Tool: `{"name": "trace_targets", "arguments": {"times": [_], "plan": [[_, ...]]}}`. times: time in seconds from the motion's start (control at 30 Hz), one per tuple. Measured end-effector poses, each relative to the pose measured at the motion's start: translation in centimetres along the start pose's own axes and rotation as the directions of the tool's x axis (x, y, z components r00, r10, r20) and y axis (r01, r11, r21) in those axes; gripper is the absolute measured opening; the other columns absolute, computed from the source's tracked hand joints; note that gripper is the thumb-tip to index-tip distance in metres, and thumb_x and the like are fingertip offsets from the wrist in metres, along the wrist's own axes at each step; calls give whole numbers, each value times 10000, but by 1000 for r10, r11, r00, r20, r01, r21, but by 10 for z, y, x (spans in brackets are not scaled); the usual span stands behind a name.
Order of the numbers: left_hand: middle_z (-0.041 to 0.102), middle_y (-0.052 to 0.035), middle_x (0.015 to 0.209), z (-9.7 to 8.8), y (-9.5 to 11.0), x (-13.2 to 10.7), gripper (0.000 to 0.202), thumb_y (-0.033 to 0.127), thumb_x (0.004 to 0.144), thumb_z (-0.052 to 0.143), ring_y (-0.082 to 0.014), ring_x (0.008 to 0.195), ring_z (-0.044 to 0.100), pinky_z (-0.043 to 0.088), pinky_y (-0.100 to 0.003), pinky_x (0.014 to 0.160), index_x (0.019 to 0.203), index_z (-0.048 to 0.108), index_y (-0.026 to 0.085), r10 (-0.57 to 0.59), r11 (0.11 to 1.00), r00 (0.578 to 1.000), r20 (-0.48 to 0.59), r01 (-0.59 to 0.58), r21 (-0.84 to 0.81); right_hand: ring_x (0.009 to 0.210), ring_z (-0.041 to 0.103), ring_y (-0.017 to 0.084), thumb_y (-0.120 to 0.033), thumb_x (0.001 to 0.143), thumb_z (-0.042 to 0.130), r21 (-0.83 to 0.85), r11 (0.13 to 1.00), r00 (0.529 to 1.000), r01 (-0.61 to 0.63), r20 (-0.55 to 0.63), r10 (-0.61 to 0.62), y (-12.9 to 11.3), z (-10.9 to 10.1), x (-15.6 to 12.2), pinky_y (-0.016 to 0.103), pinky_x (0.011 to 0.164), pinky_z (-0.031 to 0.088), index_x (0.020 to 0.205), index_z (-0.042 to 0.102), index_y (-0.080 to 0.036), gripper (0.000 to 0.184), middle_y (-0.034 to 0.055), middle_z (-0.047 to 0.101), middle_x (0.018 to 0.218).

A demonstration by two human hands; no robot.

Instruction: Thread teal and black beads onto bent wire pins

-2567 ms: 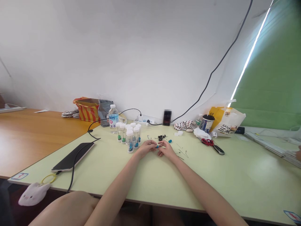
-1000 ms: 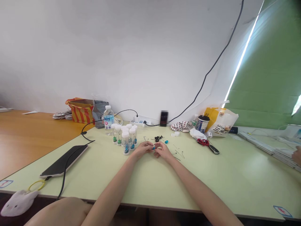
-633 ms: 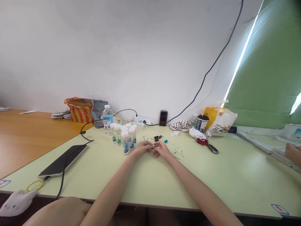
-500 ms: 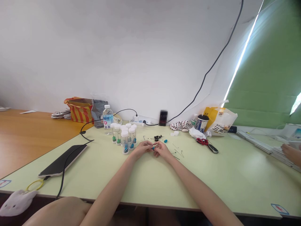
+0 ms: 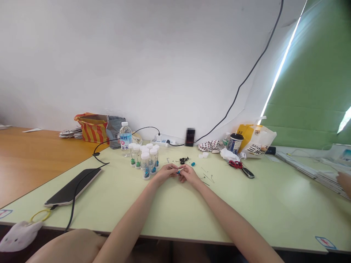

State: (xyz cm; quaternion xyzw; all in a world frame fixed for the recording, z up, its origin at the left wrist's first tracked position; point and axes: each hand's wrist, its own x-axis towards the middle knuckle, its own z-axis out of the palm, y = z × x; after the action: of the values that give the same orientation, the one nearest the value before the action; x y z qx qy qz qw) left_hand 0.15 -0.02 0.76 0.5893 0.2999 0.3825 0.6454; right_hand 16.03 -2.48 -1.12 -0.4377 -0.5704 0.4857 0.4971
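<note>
My left hand [image 5: 165, 172] and my right hand [image 5: 189, 174] meet over the pale green table [image 5: 175, 204], fingers pinched together. Between their fingertips sits a small blue bead [image 5: 178, 171] on a thin metal pin. Just left of my left hand stands a cluster of clear vials [image 5: 145, 157] with white caps, holding green and blue beads. A loose blue bead [image 5: 193, 164] and small black parts [image 5: 183, 160] lie just beyond my hands. Thin metal pins [image 5: 208, 177] lie to the right of my right hand.
A phone [image 5: 72, 187] on a black cable lies at the left. A water bottle [image 5: 125, 138], striped bag [image 5: 93, 128], power strip [image 5: 161, 141], red scissors [image 5: 241, 168], cup [image 5: 235, 143] and yellow bag [image 5: 256, 140] line the back. Another person's hand [image 5: 345, 182] shows at the far right.
My hands stay pinched on the blue bead and pin with only slight finger movement. The view shifted a little right early on. The other person's hand at the far right moved back.
</note>
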Motion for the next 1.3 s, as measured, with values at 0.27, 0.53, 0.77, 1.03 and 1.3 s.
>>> {"name": "trace_targets", "arguments": {"times": [0.27,0.53,0.77,1.03,1.3], "plan": [[625,-27,700,-3,-2,1,224,269,609,701,-112,614,574,425,-285,700,761,608,134,4,1000,1000,-4,-4,-9,512,573,96,-209,644,555,14,1000,999,17,-33,-16,-2,0,-1,195,401,465,861,501,-182,226,-10,578,724],[612,-17,684,-1,-1,1,205,262,615,697,-113,618,574,426,-277,694,743,603,134,6,1000,1000,10,-6,5,443,555,93,-213,688,500,-4,999,999,-33,6,33,1,0,1,190,405,457,874,491,-176,190,-37,558,561],[621,-21,682,-1,0,0,227,270,600,705,-111,603,572,425,-280,691,753,604,136,-7,1000,1000,-12,7,-2,531,575,94,-195,627,565,-5,1000,999,19,-34,-19,-1,0,-1,199,415,476,865,523,-182,242,-4,580,750],[615,-20,675,1,3,-2,218,272,603,702,-117,616,576,426,-277,685,745,607,137,4,1000,1000,-4,-4,6,464,566,96,-214,680,499,0,999,999,-32,17,32,-2,0,-1,196,418,460,889,509,-173,213,-18,584,607],[614,-20,681,1,3,-2,225,272,588,710,-113,609,574,431,-279,696,730,600,135,0,1000,1000,-6,0,-2,471,567,94,-202,660,520,-7,1000,1000,12,14,-12,1,-1,0,197,418,464,894,523,-173,235,-28,570,625]]}}
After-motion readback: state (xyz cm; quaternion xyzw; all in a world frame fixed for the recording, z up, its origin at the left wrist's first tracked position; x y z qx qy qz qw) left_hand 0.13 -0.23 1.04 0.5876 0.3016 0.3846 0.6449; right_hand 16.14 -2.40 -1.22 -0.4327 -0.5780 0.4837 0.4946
